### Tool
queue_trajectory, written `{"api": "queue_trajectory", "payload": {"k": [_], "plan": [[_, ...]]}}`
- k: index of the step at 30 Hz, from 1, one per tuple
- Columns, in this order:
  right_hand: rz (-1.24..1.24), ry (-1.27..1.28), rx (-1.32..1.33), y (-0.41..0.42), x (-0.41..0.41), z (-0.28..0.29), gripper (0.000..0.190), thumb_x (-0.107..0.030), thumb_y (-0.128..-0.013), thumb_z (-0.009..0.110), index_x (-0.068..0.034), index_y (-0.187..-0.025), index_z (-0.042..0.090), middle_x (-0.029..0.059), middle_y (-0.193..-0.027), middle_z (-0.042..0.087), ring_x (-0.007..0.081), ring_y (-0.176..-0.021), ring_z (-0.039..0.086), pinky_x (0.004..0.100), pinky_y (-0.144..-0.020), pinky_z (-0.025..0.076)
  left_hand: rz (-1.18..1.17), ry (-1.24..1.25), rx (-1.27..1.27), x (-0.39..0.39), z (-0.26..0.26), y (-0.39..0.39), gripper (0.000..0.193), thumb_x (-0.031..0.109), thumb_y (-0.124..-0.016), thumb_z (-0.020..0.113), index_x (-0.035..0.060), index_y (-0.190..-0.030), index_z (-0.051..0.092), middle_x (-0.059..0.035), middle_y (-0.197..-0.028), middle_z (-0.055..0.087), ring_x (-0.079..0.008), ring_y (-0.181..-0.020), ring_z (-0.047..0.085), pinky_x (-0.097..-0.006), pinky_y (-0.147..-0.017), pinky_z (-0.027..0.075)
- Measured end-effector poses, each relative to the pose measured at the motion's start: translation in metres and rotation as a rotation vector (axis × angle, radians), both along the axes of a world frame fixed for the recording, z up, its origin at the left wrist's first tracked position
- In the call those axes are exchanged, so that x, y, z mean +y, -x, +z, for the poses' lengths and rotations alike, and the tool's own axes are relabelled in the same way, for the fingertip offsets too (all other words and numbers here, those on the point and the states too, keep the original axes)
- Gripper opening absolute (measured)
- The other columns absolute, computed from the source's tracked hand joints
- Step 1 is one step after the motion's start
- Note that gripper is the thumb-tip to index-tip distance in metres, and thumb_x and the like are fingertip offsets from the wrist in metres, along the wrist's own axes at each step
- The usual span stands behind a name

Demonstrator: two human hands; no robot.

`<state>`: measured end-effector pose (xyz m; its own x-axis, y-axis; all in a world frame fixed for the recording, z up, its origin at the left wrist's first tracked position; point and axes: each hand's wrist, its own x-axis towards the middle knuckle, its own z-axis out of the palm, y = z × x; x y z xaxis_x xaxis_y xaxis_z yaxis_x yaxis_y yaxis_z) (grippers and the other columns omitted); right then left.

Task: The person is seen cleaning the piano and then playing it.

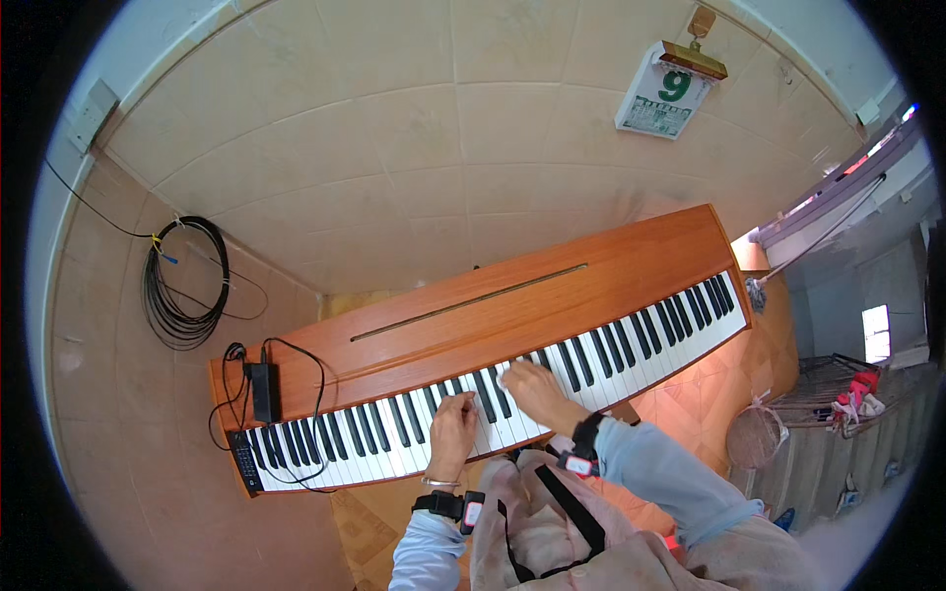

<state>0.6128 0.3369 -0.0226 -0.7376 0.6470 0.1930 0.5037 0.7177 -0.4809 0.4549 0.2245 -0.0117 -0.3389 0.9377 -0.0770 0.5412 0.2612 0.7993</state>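
A digital piano (473, 306) with a reddish wooden case stands before me, its black and white keys (369, 462) running along the near side. My right hand (538, 391) is bent over the middle keys. Under its fingers a small white wad (504, 380) shows, perhaps tissue or cloth, mostly hidden by the hand. To its left, my left hand (454, 432) is over the keys with its fingers curled. Whether anything is inside it is hidden.
A black power adapter (264, 391) with a looped cable lies on the piano's left end, the cable crossing the keys. Coiled black cable (185, 284) hangs on the left wall. A tear-off calendar (669, 92) hangs behind. To the right are a mop (813, 236) and a wire rack (820, 384).
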Motion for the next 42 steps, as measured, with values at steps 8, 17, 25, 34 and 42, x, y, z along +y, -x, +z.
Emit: {"api": "queue_trajectory", "payload": {"k": [8,17,25,34,42], "plan": [[0.293,0.229,-0.107,-0.057,-0.077,0.010,0.008,-0.007,-0.077,0.055,-0.007,-0.083,0.060,0.0092,-0.082,0.059,0.0275,-0.083,0.061,0.0378,-0.071,0.050,0.110,0.025,0.005,-0.030,0.017,0.014,0.022,0.000,-0.081,0.064,-0.0001,-0.103,0.065,-0.0145,-0.086,0.063,-0.0232,-0.073,0.063,-0.0331,-0.067,0.052],[0.043,-0.210,-0.085,0.030,0.008,0.005,0.007,-0.006,-0.078,0.057,-0.004,-0.084,0.060,0.0096,-0.084,0.056,0.0275,-0.077,0.058,0.0405,-0.067,0.049,0.107,0.036,0.047,-0.031,0.012,0.004,0.024,0.001,-0.081,0.064,0.0011,-0.104,0.063,-0.0147,-0.090,0.060,-0.0274,-0.077,0.062,-0.0366,-0.070,0.051],[0.157,0.094,-0.295,0.009,-0.034,0.011,0.010,-0.009,-0.079,0.054,-0.004,-0.080,0.063,0.0114,-0.084,0.062,0.0283,-0.084,0.063,0.0420,-0.073,0.051,0.193,0.035,0.087,-0.050,0.018,0.015,0.024,0.002,-0.080,0.066,0.0016,-0.104,0.064,-0.0145,-0.089,0.061,-0.0254,-0.076,0.063,-0.0351,-0.067,0.053],[0.253,0.406,-0.096,-0.023,-0.067,0.028,0.018,-0.019,-0.088,0.055,-0.006,-0.078,0.061,0.0123,-0.080,0.061,0.0306,-0.077,0.063,0.0450,-0.065,0.051,0.258,0.052,0.039,-0.063,0.022,0.024,0.021,0.002,-0.083,0.064,-0.0008,-0.103,0.064,-0.0155,-0.089,0.061,-0.0247,-0.077,0.064,-0.0338,-0.067,0.053],[0.253,-0.143,-0.218,0.060,0.007,0.008,0.010,-0.007,-0.077,0.056,-0.001,-0.082,0.062,0.0134,-0.085,0.059,0.0299,-0.089,0.060,0.0420,-0.075,0.050,0.295,0.054,0.003,-0.066,0.023,0.014,0.020,0.005,-0.085,0.063,-0.0002,-0.104,0.064,-0.0148,-0.089,0.062,-0.0240,-0.076,0.064,-0.0333,-0.067,0.052]]}}
